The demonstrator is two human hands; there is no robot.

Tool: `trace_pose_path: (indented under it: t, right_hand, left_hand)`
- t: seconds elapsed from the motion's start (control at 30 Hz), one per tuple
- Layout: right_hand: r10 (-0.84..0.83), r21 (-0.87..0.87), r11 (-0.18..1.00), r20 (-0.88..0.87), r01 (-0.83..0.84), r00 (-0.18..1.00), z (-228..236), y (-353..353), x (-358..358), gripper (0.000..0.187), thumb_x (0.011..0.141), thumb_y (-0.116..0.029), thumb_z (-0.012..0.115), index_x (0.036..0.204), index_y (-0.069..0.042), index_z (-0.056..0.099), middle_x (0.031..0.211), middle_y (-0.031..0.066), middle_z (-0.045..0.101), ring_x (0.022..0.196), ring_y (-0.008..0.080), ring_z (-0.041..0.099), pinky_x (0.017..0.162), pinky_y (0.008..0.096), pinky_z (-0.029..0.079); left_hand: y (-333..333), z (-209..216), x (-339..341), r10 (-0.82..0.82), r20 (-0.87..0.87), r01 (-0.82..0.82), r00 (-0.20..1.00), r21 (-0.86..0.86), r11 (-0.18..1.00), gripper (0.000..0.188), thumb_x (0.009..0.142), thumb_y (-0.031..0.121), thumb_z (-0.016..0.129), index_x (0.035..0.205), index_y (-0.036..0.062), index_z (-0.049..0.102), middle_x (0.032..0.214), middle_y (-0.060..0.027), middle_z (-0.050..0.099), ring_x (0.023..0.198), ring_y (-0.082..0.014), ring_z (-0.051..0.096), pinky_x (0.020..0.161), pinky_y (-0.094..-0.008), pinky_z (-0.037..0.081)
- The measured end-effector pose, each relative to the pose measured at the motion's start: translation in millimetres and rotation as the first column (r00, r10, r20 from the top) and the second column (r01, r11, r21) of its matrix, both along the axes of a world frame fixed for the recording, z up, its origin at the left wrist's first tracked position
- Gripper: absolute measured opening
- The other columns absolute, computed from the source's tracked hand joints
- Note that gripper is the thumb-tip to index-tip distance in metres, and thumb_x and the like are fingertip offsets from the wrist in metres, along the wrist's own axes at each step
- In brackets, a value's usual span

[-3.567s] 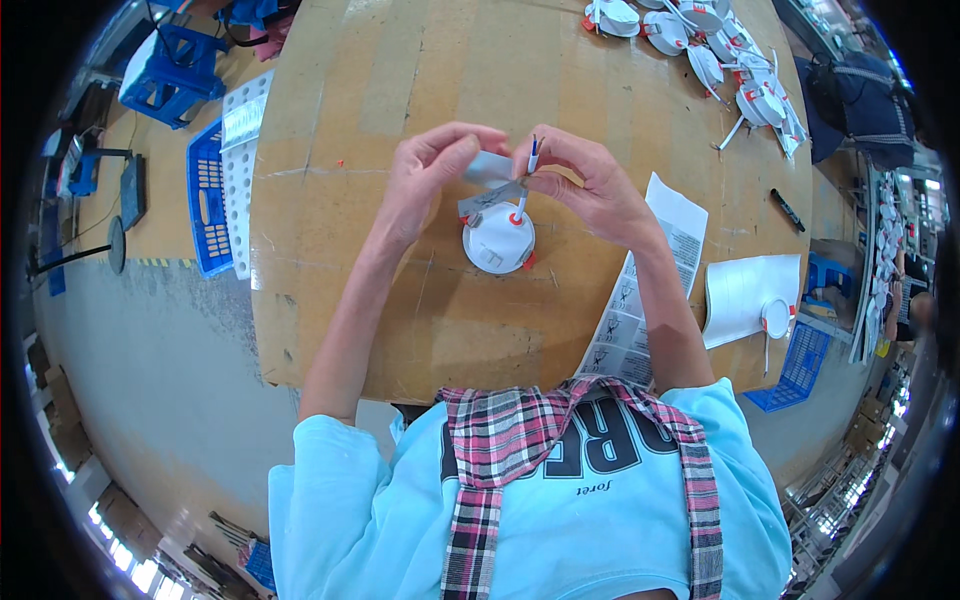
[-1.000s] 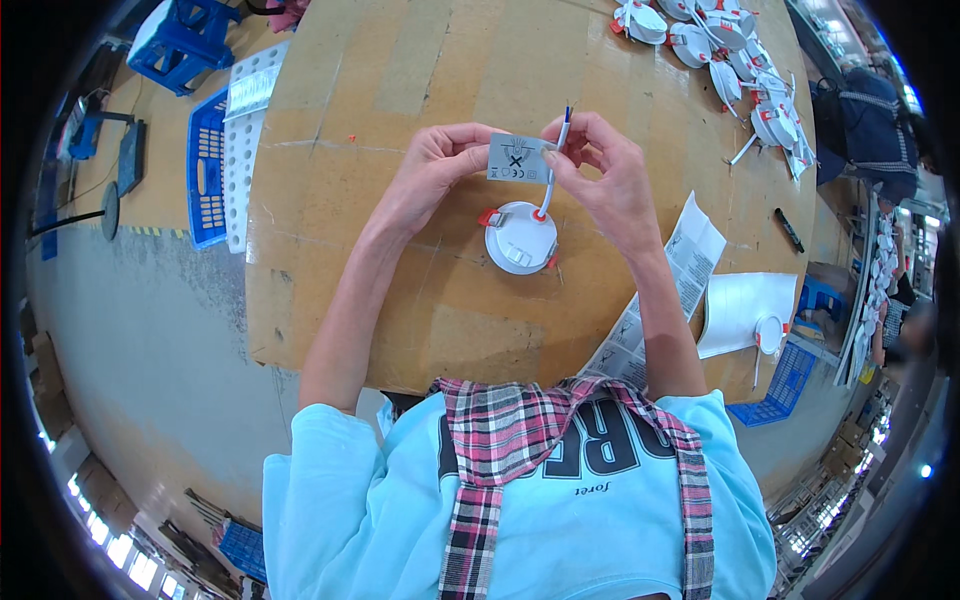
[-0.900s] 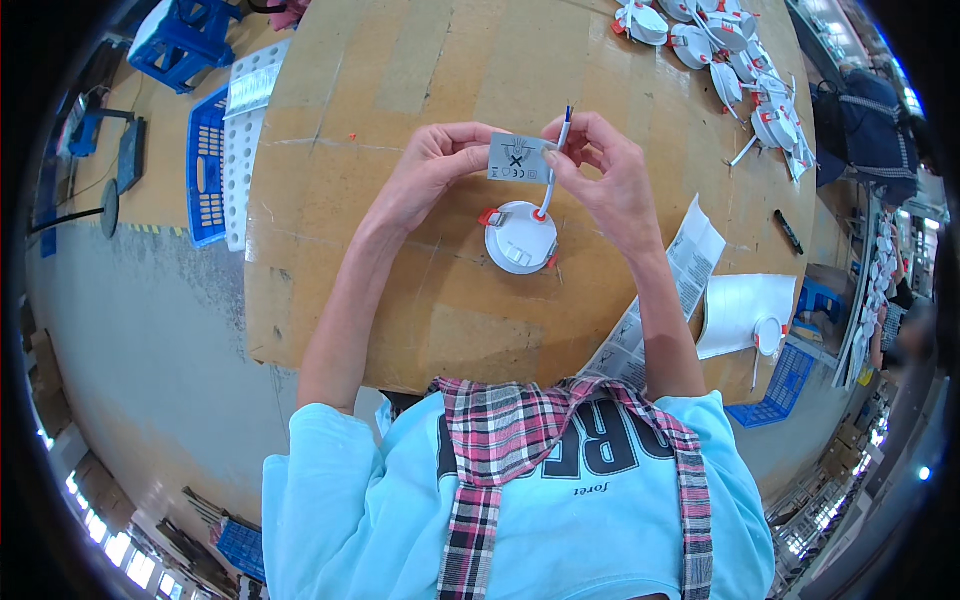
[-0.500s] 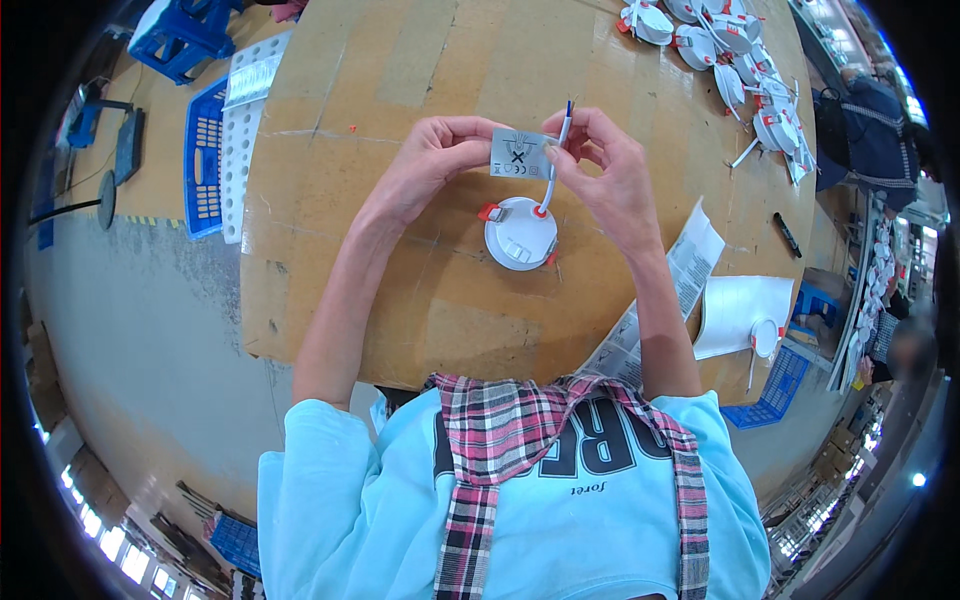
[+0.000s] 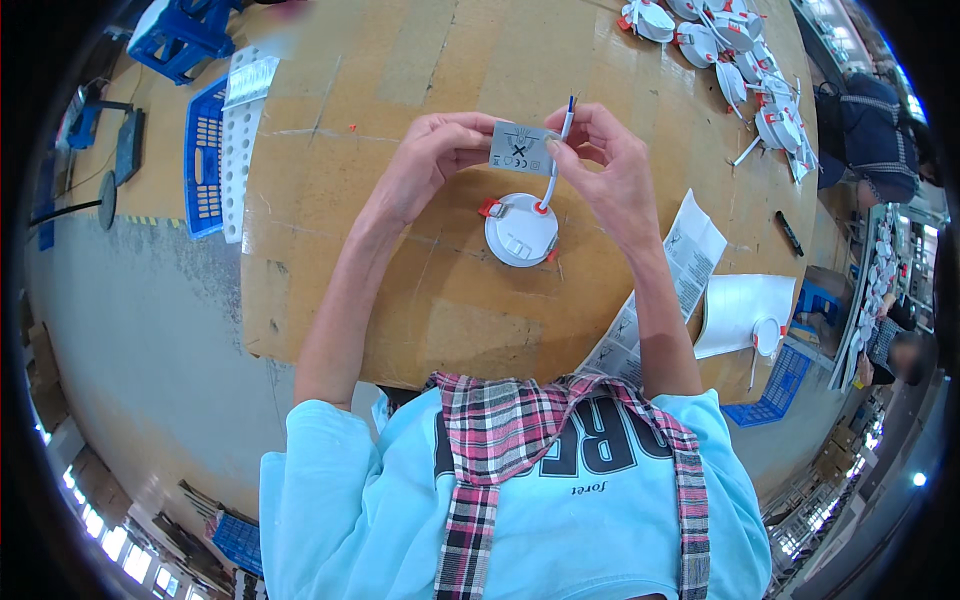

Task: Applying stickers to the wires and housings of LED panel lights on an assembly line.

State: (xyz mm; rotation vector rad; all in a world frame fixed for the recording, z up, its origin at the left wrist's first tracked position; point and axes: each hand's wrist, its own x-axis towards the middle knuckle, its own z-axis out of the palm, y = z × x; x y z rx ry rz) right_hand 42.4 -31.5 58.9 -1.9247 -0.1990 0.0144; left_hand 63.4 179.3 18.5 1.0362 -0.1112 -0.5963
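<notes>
A silver-grey printed label [image 5: 519, 148] is stretched between my two hands. My left hand [image 5: 432, 160] pinches its left end, fingers closed. At its right end my right hand [image 5: 606, 165] grips the label with thumb and fingers, beside the white cable [image 5: 553, 178] of a downlight. That cable rises from the round white downlight [image 5: 521, 231] and shows a bare blue wire at its tip. The lamp lies back side up on the table just below my hands, with red-tipped spring clips at its sides. Whether my right fingers also hold the cable is hard to make out.
Many white downlights [image 5: 735, 60] are piled at the far right of the brown table [image 5: 400, 290]. Nearer lie a label strip [image 5: 690, 250] under my right forearm, a black marker [image 5: 789, 233] and a white sheet [image 5: 740, 310] with another lamp. A blue crate [image 5: 207, 155] stands left.
The label has shifted very slightly upward and flattened between my hands. My grip looks the same, and the downlight has hardly moved.
</notes>
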Motion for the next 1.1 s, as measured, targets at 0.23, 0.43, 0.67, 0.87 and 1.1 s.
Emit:
trace_pose_path:
  t: [0.23,0.43,0.67,0.87,1.1]
  right_hand:
    - [-0.009,0.027,1.000,0.009,0.009,1.000,0,0,0,0.016,0.083,-0.002,0.065,0.098,0.000,0.062,0.081,0.0063,0.067,0.073,0.0123,0.065,0.072,0.0272,0.055]
    - [-0.023,0.033,0.999,-0.065,0.026,0.998,0,-1,0,0.015,0.084,-0.003,0.065,0.099,0.001,0.062,0.076,0.0067,0.067,0.071,0.0105,0.065,0.066,0.0255,0.053]
    - [0.001,0.082,0.997,-0.169,0.013,0.986,-3,-3,-1,0.021,0.086,-0.011,0.066,0.100,0.004,0.063,0.075,0.0090,0.069,0.068,0.0123,0.066,0.063,0.0263,0.053]
    - [0.009,0.047,0.999,-0.210,0.001,0.978,-1,-3,-4,0.020,0.085,-0.011,0.069,0.092,0.006,0.065,0.073,0.0102,0.069,0.064,0.0121,0.065,0.059,0.0252,0.051]
    - [-0.072,0.039,0.996,-0.229,0.083,0.971,0,1,-9,0.017,0.085,-0.010,0.069,0.086,0.007,0.065,0.072,0.0100,0.069,0.060,0.0097,0.062,0.054,0.0239,0.049]
  left_hand:
    - [-12,5,-10,0.079,0.127,-0.111,0.989,0.263,0.959,0.020,0.088,0.018,0.067,0.097,0.0002,0.068,0.092,-0.0064,0.070,0.087,-0.0084,0.064,0.081,-0.0228,0.048]
    - [-16,6,-12,0.158,0.178,-0.203,0.971,0.270,0.941,0.011,0.087,0.012,0.069,0.090,0.0017,0.068,0.082,-0.0033,0.070,0.077,-0.0055,0.062,0.072,-0.0204,0.047]
    - [-16,3,-15,0.169,0.179,-0.219,0.969,0.312,0.924,0.011,0.088,0.010,0.067,0.093,0.0009,0.068,0.084,-0.0044,0.070,0.077,-0.0057,0.063,0.072,-0.0210,0.048]
    - [-22,6,-15,0.196,0.191,-0.246,0.962,0.293,0.924,0.013,0.089,0.011,0.066,0.094,-0.0013,0.068,0.084,-0.0064,0.071,0.077,-0.0082,0.065,0.073,-0.0227,0.050]
    - [-28,5,-19,0.271,0.222,-0.325,0.937,0.261,0.909,0.016,0.090,0.010,0.064,0.095,-0.0047,0.068,0.086,-0.0095,0.071,0.078,-0.0125,0.067,0.073,-0.0249,0.052]
